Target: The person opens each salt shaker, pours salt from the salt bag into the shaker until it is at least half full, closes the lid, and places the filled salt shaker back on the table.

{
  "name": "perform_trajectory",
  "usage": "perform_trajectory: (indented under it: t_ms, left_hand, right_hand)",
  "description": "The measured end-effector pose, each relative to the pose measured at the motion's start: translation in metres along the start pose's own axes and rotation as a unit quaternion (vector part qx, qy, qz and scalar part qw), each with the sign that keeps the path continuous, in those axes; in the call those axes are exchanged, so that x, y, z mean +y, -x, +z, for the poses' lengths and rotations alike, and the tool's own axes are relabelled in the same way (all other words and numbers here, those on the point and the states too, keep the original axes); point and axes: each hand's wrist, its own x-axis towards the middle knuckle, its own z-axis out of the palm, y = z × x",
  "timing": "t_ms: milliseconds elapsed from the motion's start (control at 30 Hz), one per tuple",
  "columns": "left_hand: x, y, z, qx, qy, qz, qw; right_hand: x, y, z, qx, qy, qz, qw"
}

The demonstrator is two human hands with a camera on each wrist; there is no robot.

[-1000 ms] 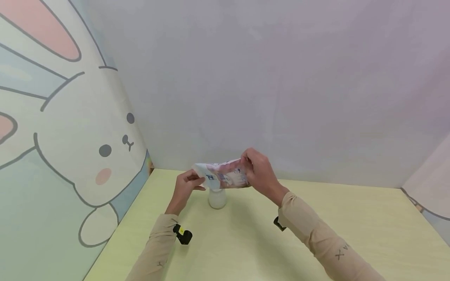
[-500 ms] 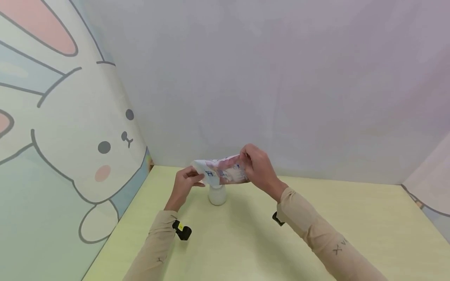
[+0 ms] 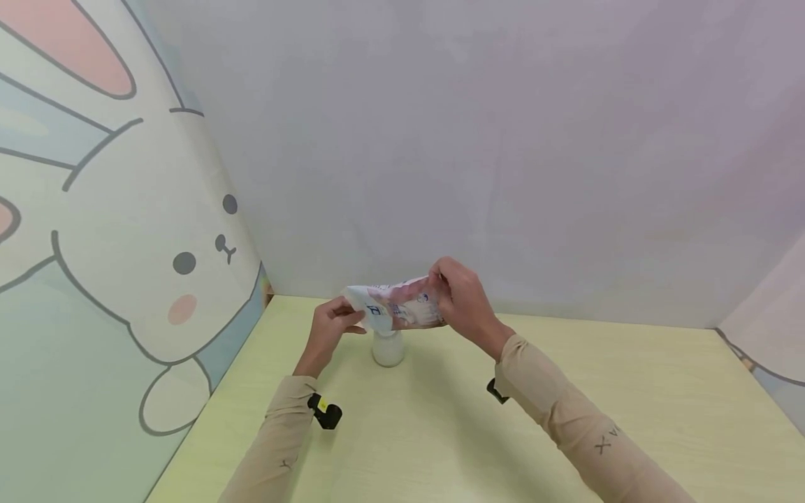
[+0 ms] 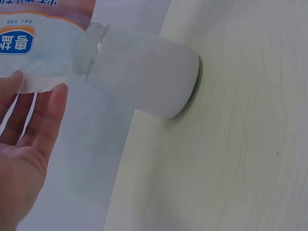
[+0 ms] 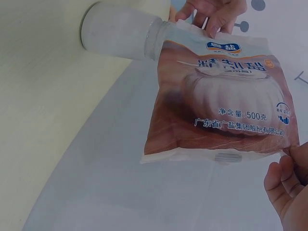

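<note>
A plastic bag of salt (image 3: 405, 307), printed brown, white and blue with "500克", is held tilted over a glass jar (image 3: 388, 351). My left hand (image 3: 328, 330) pinches the bag's ragged opened end beside the jar's mouth. At the other end my right hand (image 3: 464, 302) grips a bottom corner of the bag, raised higher. The jar stands upright and looks white through its glass in the left wrist view, with the bag's edge right at its threaded neck. Inside the bag, the contents are hidden.
The pale yellow table (image 3: 604, 405) reaches back to a grey-white curtain wall (image 3: 503, 140). A printed rabbit panel (image 3: 138, 279) borders the left side. Black wrist cameras (image 3: 325, 412) sit on the beige sleeves (image 3: 277, 440).
The head view has shifted slightly, so everything appears a little higher. Both hands keep their hold on the salt bag, which stays over the jar.
</note>
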Motion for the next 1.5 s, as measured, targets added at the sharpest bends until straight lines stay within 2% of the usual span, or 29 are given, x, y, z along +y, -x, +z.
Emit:
perform_trajectory:
  t_ms: [567,867,1100,1500]
  left_hand:
    - [0.003,0.000,0.005,-0.001,-0.012,-0.005,0.9999]
    - [0.007,-0.003,0.010,0.008,-0.039,-0.005,0.9992]
    - [-0.016,-0.014,0.007,0.030,-0.054,0.004,0.9981]
    - [-0.007,-0.019,0.015,0.048,-0.079,0.015,0.9957]
  right_hand:
    - [0.002,0.008,-0.004,0.000,-0.009,0.026,1.000]
    - [0.008,0.020,-0.005,0.038,-0.023,0.038,0.998]
    - [0.009,0.030,-0.003,0.068,-0.030,0.057,0.996]
    - [0.012,0.049,-0.005,0.102,-0.019,0.104,0.989]
